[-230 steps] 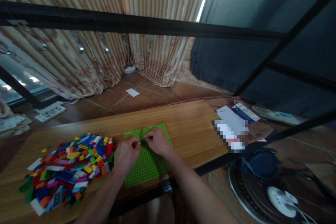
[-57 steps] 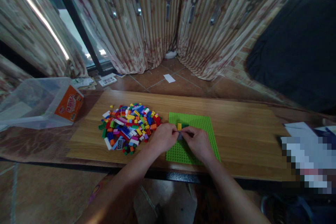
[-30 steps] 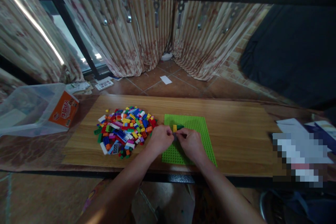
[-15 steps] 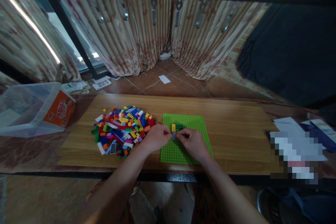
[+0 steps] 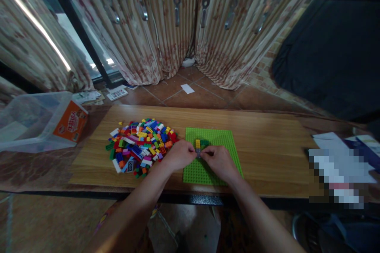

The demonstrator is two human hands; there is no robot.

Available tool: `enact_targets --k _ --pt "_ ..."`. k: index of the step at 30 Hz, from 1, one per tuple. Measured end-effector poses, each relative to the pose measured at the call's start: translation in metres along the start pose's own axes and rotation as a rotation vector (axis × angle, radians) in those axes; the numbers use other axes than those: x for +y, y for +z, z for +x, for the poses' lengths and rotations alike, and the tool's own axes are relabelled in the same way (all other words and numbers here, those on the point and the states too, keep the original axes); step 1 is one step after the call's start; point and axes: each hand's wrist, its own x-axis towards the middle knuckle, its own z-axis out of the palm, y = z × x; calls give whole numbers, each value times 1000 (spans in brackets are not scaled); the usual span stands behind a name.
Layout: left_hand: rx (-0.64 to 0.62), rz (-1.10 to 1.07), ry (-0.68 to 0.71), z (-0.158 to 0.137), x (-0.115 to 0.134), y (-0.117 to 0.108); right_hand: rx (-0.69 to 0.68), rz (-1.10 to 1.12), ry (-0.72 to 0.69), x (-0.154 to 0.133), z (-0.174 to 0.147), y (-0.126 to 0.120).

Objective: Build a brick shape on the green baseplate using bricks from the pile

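We see bright lime green across the flat, studded plastic baseplate [image 5: 221, 136], and on it a yellow plastic brick [image 5: 197, 143], a dark green plastic brick [image 5: 204, 142] and a grey plastic brick [image 5: 198, 153]. The heap of plastic bricks [image 5: 142, 144] mixes red, blue, yellow, white, orange, purple and green. We find streaky grain on the long brown wooden board [image 5: 267, 150], beige-and-brown stripes with reddish blotches on the pleated fabric curtains [image 5: 166, 39], and white lettering on the orange label [image 5: 71, 121].

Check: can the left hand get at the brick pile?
Likely yes: the left hand is beside the brick pile, nothing visible between, though it is occupied at the grey brick.
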Motion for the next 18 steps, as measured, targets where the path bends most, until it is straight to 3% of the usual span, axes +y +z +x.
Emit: enact_targets --k 18 --pt "-19 25 -64 5 4 1 10 -1 -12 1 -1 4"
